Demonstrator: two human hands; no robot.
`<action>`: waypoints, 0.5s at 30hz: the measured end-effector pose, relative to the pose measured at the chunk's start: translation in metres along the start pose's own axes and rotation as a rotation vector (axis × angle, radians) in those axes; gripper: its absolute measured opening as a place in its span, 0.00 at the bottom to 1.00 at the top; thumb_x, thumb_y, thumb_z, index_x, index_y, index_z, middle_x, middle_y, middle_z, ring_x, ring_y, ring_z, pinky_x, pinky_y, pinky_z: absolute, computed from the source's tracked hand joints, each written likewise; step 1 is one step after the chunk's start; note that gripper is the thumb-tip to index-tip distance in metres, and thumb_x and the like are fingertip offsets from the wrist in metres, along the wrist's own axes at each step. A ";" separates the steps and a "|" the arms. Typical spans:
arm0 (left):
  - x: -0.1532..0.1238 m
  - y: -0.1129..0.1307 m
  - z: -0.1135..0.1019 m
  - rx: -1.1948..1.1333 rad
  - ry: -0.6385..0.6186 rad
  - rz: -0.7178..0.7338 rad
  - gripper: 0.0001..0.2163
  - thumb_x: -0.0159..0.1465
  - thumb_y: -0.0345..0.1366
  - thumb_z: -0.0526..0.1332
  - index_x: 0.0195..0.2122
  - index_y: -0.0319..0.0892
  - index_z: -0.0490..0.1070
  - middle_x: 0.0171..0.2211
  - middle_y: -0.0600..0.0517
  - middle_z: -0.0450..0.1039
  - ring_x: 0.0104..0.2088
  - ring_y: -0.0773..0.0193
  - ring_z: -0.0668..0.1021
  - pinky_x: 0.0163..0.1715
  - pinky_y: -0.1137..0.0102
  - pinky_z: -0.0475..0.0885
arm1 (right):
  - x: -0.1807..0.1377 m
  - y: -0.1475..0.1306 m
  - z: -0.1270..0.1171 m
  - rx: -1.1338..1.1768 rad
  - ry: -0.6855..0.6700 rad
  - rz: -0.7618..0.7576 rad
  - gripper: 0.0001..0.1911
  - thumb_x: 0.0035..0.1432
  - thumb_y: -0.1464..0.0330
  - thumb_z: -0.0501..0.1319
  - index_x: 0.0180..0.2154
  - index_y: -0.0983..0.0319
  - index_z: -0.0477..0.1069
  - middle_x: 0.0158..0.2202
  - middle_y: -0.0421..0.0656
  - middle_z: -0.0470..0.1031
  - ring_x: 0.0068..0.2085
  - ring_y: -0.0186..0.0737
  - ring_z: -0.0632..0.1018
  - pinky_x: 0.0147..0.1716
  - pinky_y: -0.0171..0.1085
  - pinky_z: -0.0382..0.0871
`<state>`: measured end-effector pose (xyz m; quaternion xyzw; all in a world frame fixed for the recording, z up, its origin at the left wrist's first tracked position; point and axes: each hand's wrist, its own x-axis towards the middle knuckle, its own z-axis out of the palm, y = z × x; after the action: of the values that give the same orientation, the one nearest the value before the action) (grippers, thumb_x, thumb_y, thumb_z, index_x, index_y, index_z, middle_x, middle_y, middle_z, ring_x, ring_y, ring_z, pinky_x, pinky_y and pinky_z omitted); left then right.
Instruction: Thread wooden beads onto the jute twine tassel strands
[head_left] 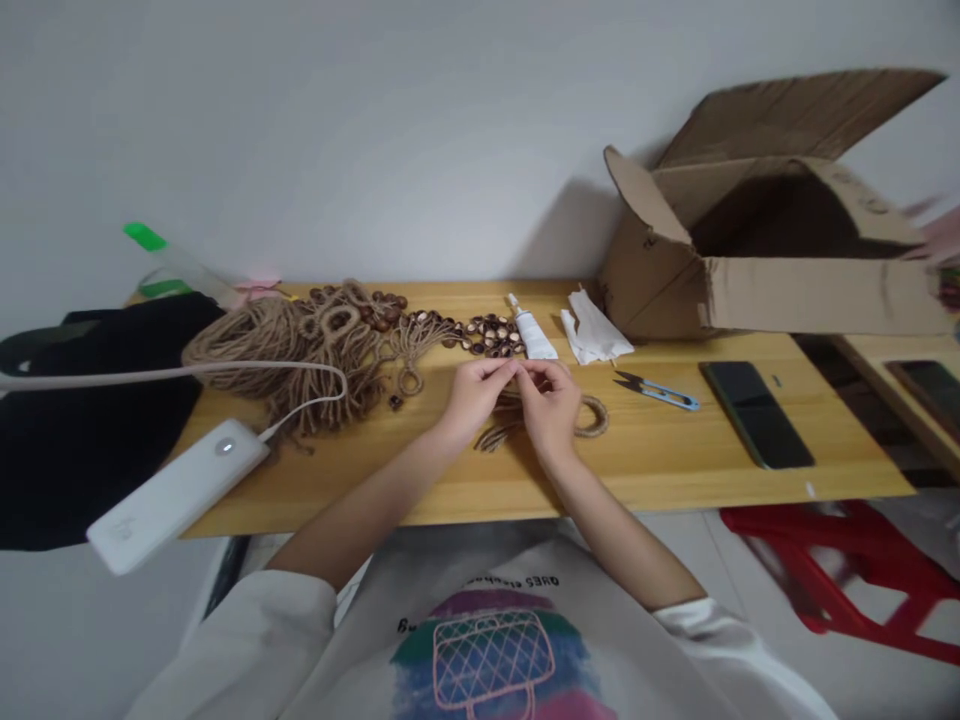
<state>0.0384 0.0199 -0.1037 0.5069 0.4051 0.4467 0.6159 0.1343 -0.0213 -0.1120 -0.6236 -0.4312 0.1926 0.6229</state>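
My left hand [480,393] and my right hand [550,397] meet above the middle of the table, their fingertips pinched together. Whatever sits between the fingers is too small or hidden to make out. Beneath and behind my right hand lies a brown twine cord [592,417], looped at its right end, with loose strands showing between my wrists. Just beyond the hands are many small dark-rimmed brown beads or shell halves [491,335] and a white glue tube [534,335] with its nozzle pointing away. A looped twine tassel [411,380] lies left of my left hand.
A large twine heap [300,345] covers the table's left side, near a white power bank [176,495] with a cable and black cloth [97,430]. To the right are crumpled white paper [595,328], blue thread snips [658,391], a phone [756,415] and an open cardboard box [660,275].
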 end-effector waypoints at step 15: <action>0.036 0.007 0.005 0.214 -0.221 -0.003 0.08 0.61 0.31 0.58 0.26 0.39 0.72 0.27 0.52 0.76 0.30 0.67 0.76 0.37 0.71 0.70 | 0.036 0.012 -0.097 -0.619 -0.088 -0.254 0.10 0.57 0.68 0.57 0.36 0.61 0.76 0.34 0.49 0.77 0.37 0.50 0.76 0.39 0.49 0.70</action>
<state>0.0518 0.0540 -0.0978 0.6151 0.3809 0.3416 0.5999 0.2327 -0.0508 -0.0982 -0.7156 -0.5699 0.0001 0.4038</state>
